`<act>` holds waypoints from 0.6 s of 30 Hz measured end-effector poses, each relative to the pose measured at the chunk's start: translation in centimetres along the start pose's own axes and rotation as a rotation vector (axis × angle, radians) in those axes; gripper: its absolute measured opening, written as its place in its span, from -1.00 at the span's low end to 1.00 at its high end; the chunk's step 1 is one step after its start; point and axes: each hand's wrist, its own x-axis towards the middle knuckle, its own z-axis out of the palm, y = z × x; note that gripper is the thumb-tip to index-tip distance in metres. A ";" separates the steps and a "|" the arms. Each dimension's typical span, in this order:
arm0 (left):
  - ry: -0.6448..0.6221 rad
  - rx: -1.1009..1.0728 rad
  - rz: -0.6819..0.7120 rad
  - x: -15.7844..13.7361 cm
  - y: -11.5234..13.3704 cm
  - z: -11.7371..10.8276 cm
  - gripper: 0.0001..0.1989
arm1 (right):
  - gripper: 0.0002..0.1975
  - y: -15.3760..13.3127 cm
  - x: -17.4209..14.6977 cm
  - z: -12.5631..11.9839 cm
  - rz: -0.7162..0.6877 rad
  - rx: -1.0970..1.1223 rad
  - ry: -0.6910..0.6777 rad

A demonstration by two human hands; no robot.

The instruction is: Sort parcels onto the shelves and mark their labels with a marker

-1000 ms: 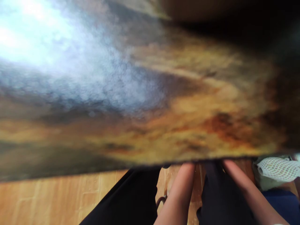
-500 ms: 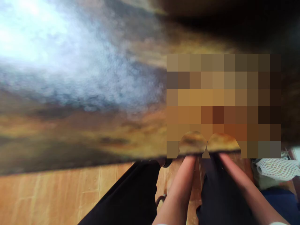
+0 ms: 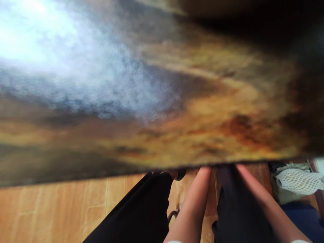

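A large glossy sheet or panel (image 3: 152, 141), mottled in brown, yellow and black like a painting, spreads across the upper part of the view, very near the camera and blurred. White glare covers its upper left. Both of my forearms, the left one (image 3: 192, 206) and the right one (image 3: 263, 199), reach forward and disappear behind its lower edge. That panel hides both of my hands, so their fingers and whatever they touch do not show.
My legs in black trousers (image 3: 136, 212) are below, over a wooden plank floor (image 3: 55, 209). At the right lie a white mesh net (image 3: 298, 181) and a dark blue item (image 3: 301, 219). A thin curved dark object (image 3: 172, 214) shows between my legs.
The panel's lower edge has risen very slightly. My forearms and legs are almost unmoved. A pixelated patch over the panel's right part is gone.
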 end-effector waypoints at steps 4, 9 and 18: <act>-0.004 0.022 -0.015 -0.1 0.2 -0.3 -0.39 | -0.66 -0.6 0.1 -0.4 0.001 0.022 0.018; -0.019 0.054 -0.049 -0.5 0.8 -0.9 -0.38 | -0.64 -0.2 0.1 0.1 0.035 0.058 0.061; -0.107 0.131 -0.092 -2.1 3.1 -3.1 0.03 | -0.68 4.2 0.3 4.0 0.164 0.100 0.189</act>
